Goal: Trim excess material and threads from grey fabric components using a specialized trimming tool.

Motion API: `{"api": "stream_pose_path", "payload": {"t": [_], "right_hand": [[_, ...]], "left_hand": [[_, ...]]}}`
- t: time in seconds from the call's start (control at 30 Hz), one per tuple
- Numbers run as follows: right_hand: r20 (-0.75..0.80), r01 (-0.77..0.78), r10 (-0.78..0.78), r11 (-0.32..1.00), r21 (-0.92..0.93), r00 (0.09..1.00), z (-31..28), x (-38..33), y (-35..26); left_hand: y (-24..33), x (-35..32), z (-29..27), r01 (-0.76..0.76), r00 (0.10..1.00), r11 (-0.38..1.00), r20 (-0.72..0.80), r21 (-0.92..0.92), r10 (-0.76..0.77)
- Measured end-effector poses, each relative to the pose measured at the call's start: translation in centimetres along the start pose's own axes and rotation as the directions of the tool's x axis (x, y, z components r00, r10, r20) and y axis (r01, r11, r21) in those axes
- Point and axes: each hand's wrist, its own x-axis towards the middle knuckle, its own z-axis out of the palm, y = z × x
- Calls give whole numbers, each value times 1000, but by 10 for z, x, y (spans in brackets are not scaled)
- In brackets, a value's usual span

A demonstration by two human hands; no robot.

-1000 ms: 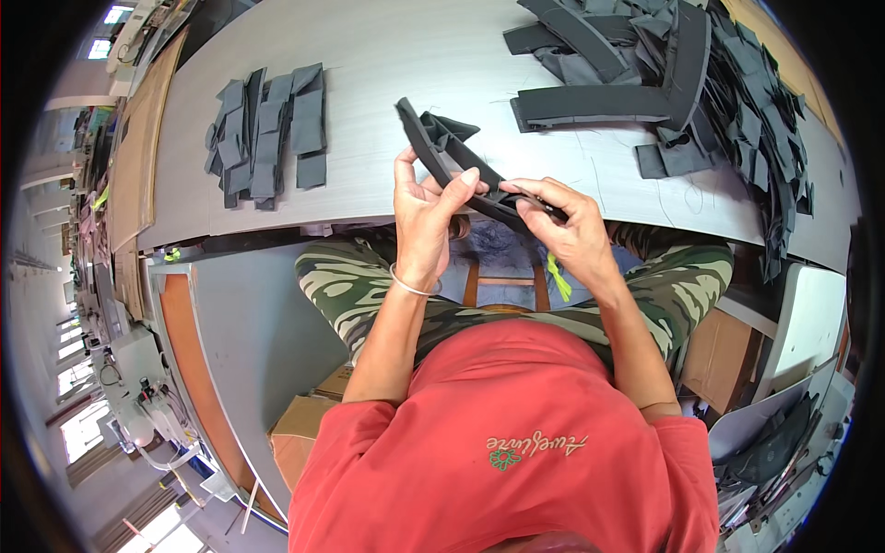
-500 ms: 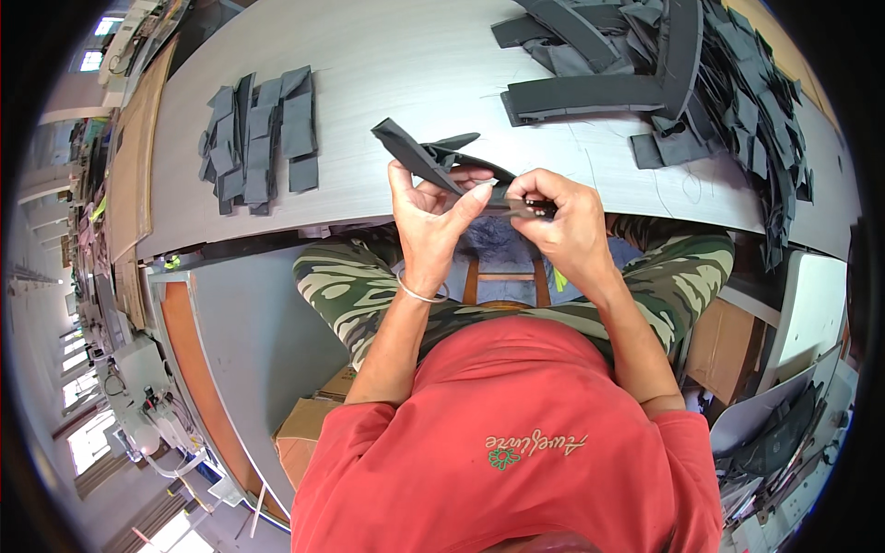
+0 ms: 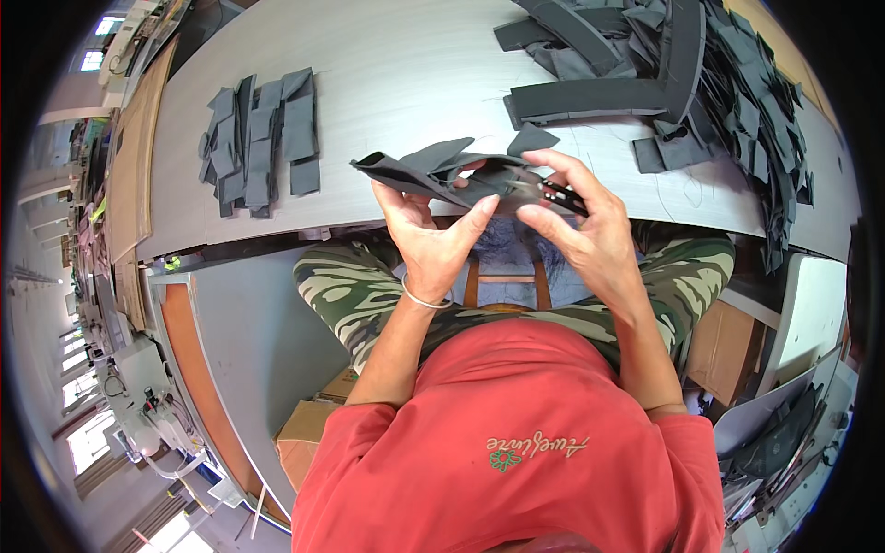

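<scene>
A folded dark grey fabric strip (image 3: 415,172) is gripped in my left hand (image 3: 433,241), its fingers behind the cloth and the thumb along its near edge. Its left end points toward the far left and looks open like a flat tube. In my right hand (image 3: 595,226) lies a small black tool with a shiny metal part, seemingly thread snips (image 3: 562,195). Their blurred blades sit right beside the fabric's right end; whether they touch it I cannot tell. Both hands hover over my lap at the table's near edge.
On the pale table (image 3: 396,74), several dark grey strips (image 3: 263,138) lie in a row at left. A larger heap of grey fabric pieces (image 3: 737,101) covers the right side and hangs over the edge. Loose threads lie near it. Cardboard boxes (image 3: 309,433) stand below at left.
My right hand has moved slightly right and its fingers have spread, showing more of the snips. The fabric has turned flatter and widened in my left hand.
</scene>
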Motion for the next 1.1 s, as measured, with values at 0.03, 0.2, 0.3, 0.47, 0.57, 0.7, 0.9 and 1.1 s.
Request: {"api": "stream_pose_path", "payload": {"t": [0.03,0.2,0.3,0.47,0.57,0.7,0.9,1.1], "right_hand": [[1,1,-1,1000,0,1000,-3,-1,3],[-59,89,-107,964,-250,993,-11,-9,5],[-54,141,-177,906,-399,983,-7,-10,9],[-89,146,-208,880,-453,974,1,-10,11],[-103,151,-224,869,-471,969,2,-10,11],[-113,151,-237,854,-498,965,2,-10,12],[-109,165,-254,845,-508,961,5,-9,11],[-87,159,-234,847,-507,968,4,-10,11]], "left_hand": [[1,0,0,-10,1000,1000,-18,5,10],[0,2,0,-15,999,999,-34,30,16],[0,1,0,-8,1000,999,-30,37,9],[0,-2,2,-14,999,999,-34,33,15],[-6,-4,-1,-96,995,990,-18,107,99],[-6,-6,0,-104,994,988,-17,118,107],[-5,-7,-1,-60,998,994,4,92,59],[-3,-10,-1,-43,999,996,7,79,42]]}}
